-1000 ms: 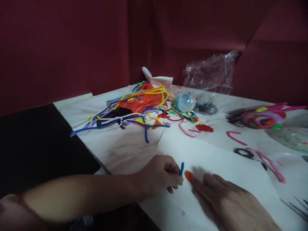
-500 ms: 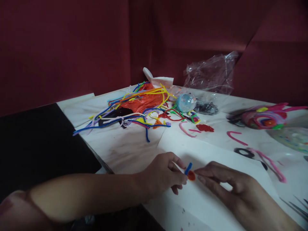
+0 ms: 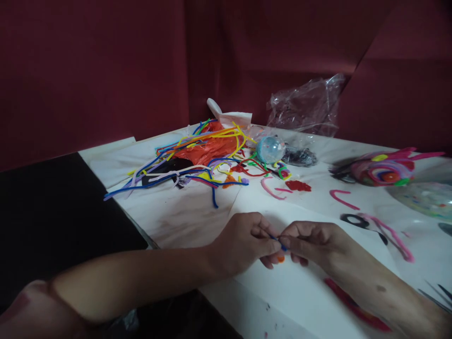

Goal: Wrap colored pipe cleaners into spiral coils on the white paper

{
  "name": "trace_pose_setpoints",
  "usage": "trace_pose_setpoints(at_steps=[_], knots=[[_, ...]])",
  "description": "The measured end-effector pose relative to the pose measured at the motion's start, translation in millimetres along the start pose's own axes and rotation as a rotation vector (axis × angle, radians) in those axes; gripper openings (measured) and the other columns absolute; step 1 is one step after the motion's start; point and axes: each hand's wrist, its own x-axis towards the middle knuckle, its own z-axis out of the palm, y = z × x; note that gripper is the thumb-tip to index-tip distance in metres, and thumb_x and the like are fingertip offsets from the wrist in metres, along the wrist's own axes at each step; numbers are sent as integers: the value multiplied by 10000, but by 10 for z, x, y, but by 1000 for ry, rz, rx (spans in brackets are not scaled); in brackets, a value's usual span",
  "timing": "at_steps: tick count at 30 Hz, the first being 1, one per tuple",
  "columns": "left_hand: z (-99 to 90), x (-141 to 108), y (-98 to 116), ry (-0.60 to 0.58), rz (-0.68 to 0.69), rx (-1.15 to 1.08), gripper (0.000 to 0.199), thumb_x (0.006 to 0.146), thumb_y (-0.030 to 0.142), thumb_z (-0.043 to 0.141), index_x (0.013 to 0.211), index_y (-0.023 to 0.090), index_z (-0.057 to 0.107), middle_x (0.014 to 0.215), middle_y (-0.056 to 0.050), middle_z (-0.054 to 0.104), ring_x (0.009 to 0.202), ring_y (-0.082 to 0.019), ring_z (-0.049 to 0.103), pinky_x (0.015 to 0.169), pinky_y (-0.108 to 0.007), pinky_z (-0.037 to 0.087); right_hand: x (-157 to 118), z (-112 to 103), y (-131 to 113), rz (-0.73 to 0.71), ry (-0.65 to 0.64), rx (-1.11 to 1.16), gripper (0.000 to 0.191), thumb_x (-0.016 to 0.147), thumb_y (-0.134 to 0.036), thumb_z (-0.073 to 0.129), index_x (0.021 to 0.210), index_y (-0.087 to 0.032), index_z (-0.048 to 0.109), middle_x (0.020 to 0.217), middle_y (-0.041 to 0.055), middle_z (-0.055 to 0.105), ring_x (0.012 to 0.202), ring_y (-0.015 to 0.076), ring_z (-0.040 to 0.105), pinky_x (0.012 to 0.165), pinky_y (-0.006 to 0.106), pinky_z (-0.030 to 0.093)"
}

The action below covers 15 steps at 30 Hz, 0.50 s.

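Blue pipe cleaner piece (image 3: 278,242) sits pinched between both hands low in the centre of the view, just above the white paper sheet (image 3: 307,292); only a short stub shows, the rest is covered by fingertips. Orange bit (image 3: 280,258) peeks out under the fingers, shape too hidden to tell, and can't say which hand carries it. Left hand (image 3: 247,242) is closed down, thumb and forefinger nipping the blue piece, other fingers curled under. Right hand (image 3: 312,240) mirrors it, fingertips closed on the same piece, knuckles up. The two hands touch at the fingertips. Left forearm comes in from the lower left, right forearm from the lower right, cut off by the frame edge. A red strip (image 3: 353,306) lies on the paper just beside the right forearm, partly blurred.

Bench (image 3: 183,216) is white, smudged, with a black panel (image 3: 60,212) along its left side. Far side holds a pile of mixed-colour pipe cleaners (image 3: 197,155) over orange plastic, a clear bluish ball (image 3: 270,149) near it, and a crumpled clear plastic bag (image 3: 303,108) against the wall. Pink curved pieces (image 3: 341,198) lie loose at the right, well apart from the hands. A coiled multicolour bundle (image 3: 384,169) sits at the far right, edge blurred. Dark red wall (image 3: 106,61) behind everything; dim light.
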Motion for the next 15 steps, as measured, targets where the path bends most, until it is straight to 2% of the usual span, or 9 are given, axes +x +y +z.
trace_pose_setpoints(at_steps=[3, 6, 10, 15], knots=[[-35, 43, 14, 60, 26, 116, 68, 676, 137, 591, 703, 114, 533, 569, 26, 565, 474, -59, 515, 491, -193, 439, -8, -84, 92, -16, 61, -60, 424, 799, -535, 514, 754, -125, 615, 681, 55, 536, 579, 150, 494, 474, 175, 384], [-81, 68, 5, 92, 44, 176, 36, 670, 127, 598, 665, 102, 572, 545, 42, 521, 477, -44, 481, 481, -168, 400, -45, -113, 217, -43, 92, -159, 398, 821, -514, 474, 801, -148, 629, 742, 43, 554, 609, 154, 520, 484, 171, 418], [-111, 74, -46, 56, -3, 205, 102, 688, 90, 513, 751, 105, 594, 567, 36, 546, 466, -63, 507, 484, -194, 423, -89, -40, 373, -156, 48, -348, 341, 878, -417, 415, 864, -194, 673, 873, 32, 561, 719, 162, 546, 632, 205, 471], [-147, 59, -87, -6, -7, 292, 108, 667, 118, 551, 764, 112, 596, 597, 19, 575, 504, -84, 520, 502, -212, 420, -113, 29, 398, -273, 25, -573, 346, 936, -316, 336, 827, -246, 657, 848, -1, 531, 695, 145, 517, 576, 209, 409]])
